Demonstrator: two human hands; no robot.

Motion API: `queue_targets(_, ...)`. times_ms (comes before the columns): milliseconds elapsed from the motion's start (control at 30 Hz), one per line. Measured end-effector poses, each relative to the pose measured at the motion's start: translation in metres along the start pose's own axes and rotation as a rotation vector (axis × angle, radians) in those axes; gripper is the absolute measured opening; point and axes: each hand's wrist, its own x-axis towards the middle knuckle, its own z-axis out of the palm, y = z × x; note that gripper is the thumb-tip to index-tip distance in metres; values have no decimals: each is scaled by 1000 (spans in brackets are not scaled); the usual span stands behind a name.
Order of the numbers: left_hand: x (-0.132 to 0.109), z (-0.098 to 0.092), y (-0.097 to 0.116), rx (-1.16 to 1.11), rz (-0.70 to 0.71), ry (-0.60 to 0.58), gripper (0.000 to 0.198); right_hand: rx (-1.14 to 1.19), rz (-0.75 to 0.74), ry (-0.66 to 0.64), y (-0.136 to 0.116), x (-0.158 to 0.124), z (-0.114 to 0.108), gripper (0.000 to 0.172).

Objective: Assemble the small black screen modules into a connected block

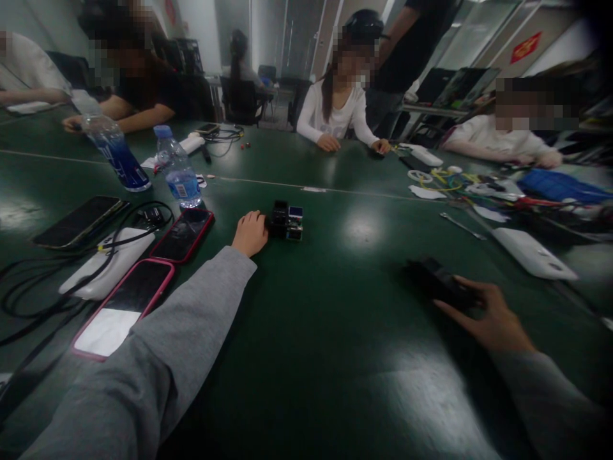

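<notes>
My left hand (251, 234) rests on the green table with its fingers curled down and close together. Directly to its right, apparently against the thumb side, sits a small electronic module (287, 221) with black blocks, a little screen and a bare circuit board. The fingertips are hidden, so what they close on does not show. Over on the right, my right hand (493, 316) grips a black box-shaped object (443, 281) between thumb and fingers. Motion smears this object, and its exact kind cannot be made out.
Left of my arm lie phones (184, 233), a white power bank (108, 265), black cables and two bottles (177, 169). At right are a wrench (462, 225), a white case (534, 252) and tangled wires (454, 179). Several people sit around the table (325, 358).
</notes>
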Motion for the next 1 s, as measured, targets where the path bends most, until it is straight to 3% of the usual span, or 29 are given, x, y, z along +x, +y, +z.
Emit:
queue_targets(67,0,-1,1,0,4,-3,42,103,-111,-211,-34,10,40,76)
queue_targets(200,0,-4,3,1,-11,-11,41,298,-422,-533,-149,23,115,58)
queue_targets(300,2,-5,3,10,-20,-18,40,334,-572,-674,-212,24,145,56)
queue_targets(367,4,-5,2,9,-21,-30,39,354,-603,-716,-230,22,154,60)
queue_targets(433,5,-4,2,11,-25,-29,39,425,-571,-727,-232,22,157,63)
queue_targets(500,6,-3,1,15,-29,-24,38,525,-481,-658,-226,25,160,56)
queue_targets(667,5,-5,4,17,-36,-41,40,497,-298,-119,-199,54,179,33)
queue_targets(733,5,-5,4,12,-36,-48,40,447,-265,5,-191,70,190,32)
queue_targets(833,5,-6,4,5,-34,-58,40,405,-252,21,-184,84,202,35)
queue_targets(1000,6,-5,3,20,-9,-71,42,375,-343,-92,-188,80,200,42)
